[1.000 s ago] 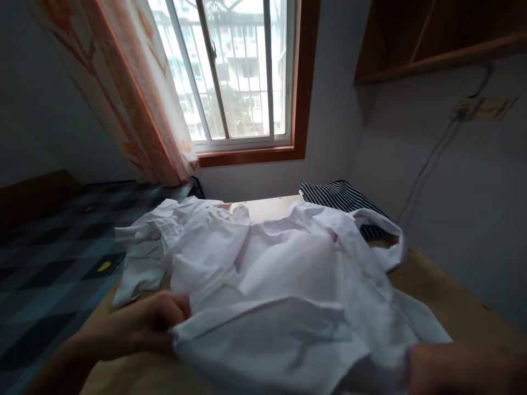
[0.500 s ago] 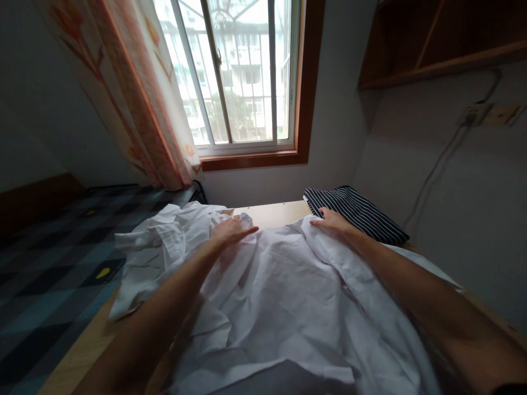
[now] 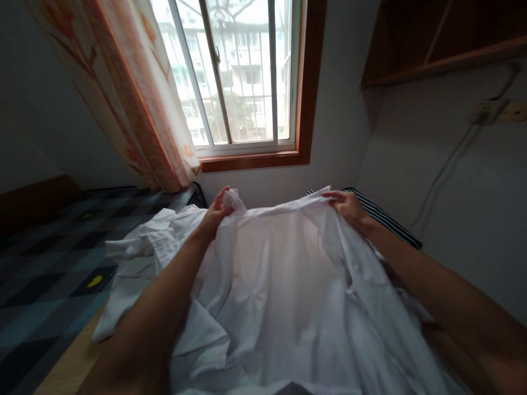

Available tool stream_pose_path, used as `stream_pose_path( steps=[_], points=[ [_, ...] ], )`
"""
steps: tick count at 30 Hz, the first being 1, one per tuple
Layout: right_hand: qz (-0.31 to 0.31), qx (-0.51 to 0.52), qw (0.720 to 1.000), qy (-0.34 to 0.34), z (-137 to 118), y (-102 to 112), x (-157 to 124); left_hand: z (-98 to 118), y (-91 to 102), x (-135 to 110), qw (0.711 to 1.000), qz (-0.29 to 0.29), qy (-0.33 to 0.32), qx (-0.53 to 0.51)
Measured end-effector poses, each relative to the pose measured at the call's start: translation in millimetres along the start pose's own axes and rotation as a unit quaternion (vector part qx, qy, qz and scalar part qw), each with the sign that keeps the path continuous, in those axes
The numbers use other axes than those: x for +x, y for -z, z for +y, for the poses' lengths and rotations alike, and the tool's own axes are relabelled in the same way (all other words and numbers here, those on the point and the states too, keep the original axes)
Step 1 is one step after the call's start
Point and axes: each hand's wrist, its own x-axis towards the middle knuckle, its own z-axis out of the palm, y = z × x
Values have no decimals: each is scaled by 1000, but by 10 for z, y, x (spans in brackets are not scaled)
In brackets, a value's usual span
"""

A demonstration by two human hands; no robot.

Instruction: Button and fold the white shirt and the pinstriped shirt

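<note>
A large white shirt [image 3: 280,285] is spread over a wooden table and lifted at its far edge. My left hand [image 3: 216,213] pinches the raised cloth at the far left corner. My right hand [image 3: 348,207] grips the same raised edge at the far right. Both arms reach forward over the fabric, which hangs stretched between the two hands. More crumpled white cloth [image 3: 135,252] lies to the left on the table.
A folded black-and-white striped garment [image 3: 391,222] lies at the table's far right, behind my right hand. A window [image 3: 242,77] with an orange-patterned curtain [image 3: 135,99] is ahead. A bed with a checked cover [image 3: 49,252] stands left. The table edge [image 3: 69,367] shows at bottom left.
Both hands, flat on the far edge of the white shirt half a second ago, have closed on it and lifted it off the table. Earlier they were near the front edge.
</note>
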Motion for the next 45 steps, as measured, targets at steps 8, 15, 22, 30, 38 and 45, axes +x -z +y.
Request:
stream_pose_path(
  steps=[8,15,22,30,38,45],
  points=[
    [-58,-347,936,-3,108,-250,393,34,68,454,906,117,55,403],
    [-147,-413,898,35,139,-394,-190,16,-79,-265,755,-90,-77,645],
    [-279,-292,898,172,-550,-105,-1525,460,-350,-1661,758,-385,-120,513],
    [-366,-211,904,61,-665,-73,-2568,292,-488,-2194,780,-381,-91,488],
    [-314,-39,949,10,-705,85,-2673,509,-222,-2252,899,-322,-83,286],
    [-389,215,895,48,-1144,205,-2770,912,145,-2433,900,-409,62,135]
  ],
)
